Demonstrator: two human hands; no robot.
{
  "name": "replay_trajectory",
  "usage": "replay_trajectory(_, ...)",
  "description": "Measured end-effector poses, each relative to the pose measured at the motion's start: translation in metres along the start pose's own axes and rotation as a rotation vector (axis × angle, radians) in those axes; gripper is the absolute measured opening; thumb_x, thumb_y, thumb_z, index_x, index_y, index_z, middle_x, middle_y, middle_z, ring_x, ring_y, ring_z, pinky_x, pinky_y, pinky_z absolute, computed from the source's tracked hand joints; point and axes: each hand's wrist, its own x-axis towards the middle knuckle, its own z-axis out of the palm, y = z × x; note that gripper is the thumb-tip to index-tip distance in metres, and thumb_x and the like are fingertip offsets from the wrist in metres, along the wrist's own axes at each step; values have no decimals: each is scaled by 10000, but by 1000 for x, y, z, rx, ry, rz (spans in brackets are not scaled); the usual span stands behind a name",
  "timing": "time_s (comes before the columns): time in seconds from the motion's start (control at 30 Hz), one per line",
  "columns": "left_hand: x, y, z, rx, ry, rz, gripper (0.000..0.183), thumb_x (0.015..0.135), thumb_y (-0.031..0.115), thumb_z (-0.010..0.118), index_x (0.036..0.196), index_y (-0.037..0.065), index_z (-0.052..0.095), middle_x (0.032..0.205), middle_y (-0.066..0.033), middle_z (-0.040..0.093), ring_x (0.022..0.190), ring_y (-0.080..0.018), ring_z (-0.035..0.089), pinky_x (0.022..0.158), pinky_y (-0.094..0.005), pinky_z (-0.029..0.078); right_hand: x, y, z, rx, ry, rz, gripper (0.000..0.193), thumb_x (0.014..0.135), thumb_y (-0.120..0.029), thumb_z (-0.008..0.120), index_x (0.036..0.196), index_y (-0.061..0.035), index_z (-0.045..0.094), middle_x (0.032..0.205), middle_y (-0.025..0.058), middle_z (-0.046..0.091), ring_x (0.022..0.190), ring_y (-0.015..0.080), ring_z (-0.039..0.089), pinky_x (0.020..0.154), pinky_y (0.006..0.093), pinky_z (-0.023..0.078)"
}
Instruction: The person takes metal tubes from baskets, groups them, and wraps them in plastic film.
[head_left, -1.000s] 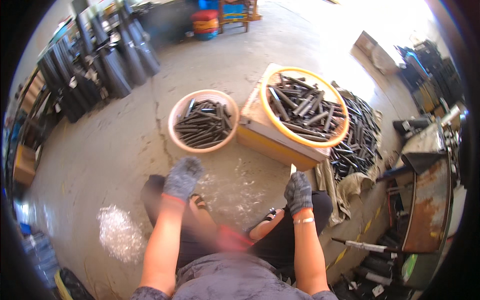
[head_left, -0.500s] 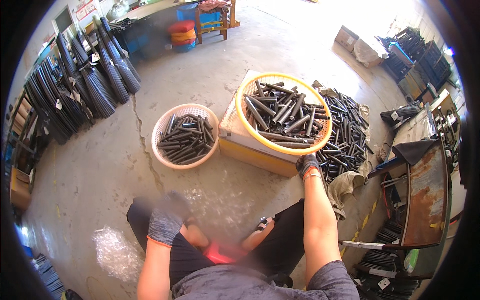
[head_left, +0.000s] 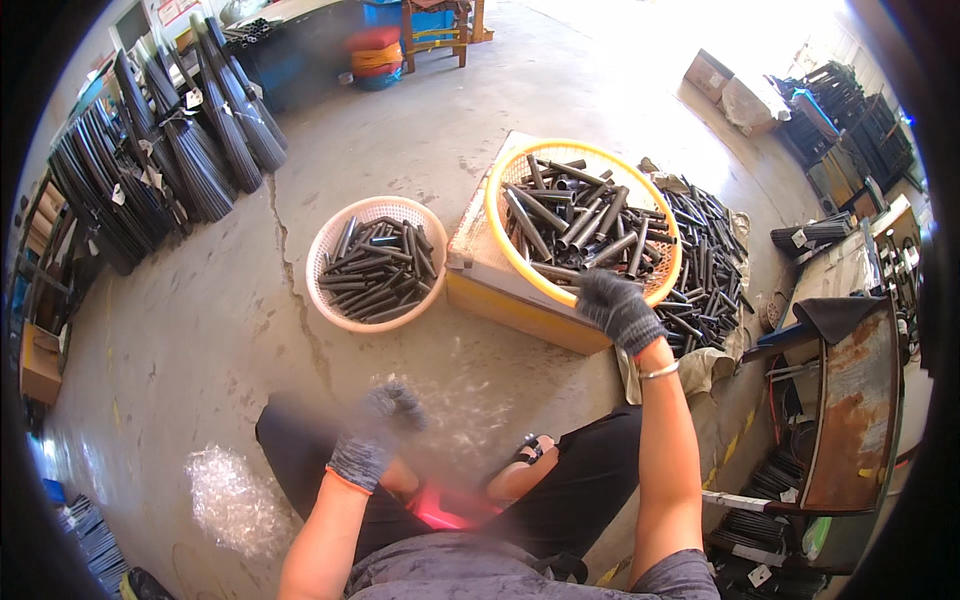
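Grey concrete floor [head_left: 200, 340], beneath everything. At right, dark heap [head_left: 712, 245] on tan cloth [head_left: 702, 375]. Beside both, cardboard box [head_left: 520, 315] bearing orange-rimmed basket [head_left: 490, 212]. Left of box, on floor, smaller pink basket [head_left: 372, 328]. At front of orange rim, gloved right hand [head_left: 615, 308], fingers curled; cannot tell whether grip clamped on anything. Beside bent left leg, gloved left hand [head_left: 382, 430], blurred, fingers bent; grip likewise impossible to tell. Smallest: short dark tubes [head_left: 585, 215], lying loose in both baskets.
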Motion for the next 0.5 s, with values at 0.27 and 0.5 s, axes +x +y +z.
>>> replay_trajectory(0.27, -13, 32, 8, -792, 42, -260, 255, 903, 124, 528, 1130, 21, 579, 1025, -130, 649, 951, -284, 617, 875, -430, 492, 85, 10, 6, -1175, -291, 46, 271, 853, -200, 508, 1080, -250, 648, 1178, 80, 558, 1095, 266, 534, 940, 420, 405)
replay_trajectory(0.5, -25, 27, -2, -482, 31, -162, 268, 909, 124, 510, 1143, 6, 566, 1037, -146, 643, 957, -283, 617, 888, -430, 489, 100, 38, 16, -1237, -201, 196, 245, 846, -168, 495, 1018, -222, 660, 1215, 107, 527, 949, 299, 628, 815, 385, 506)
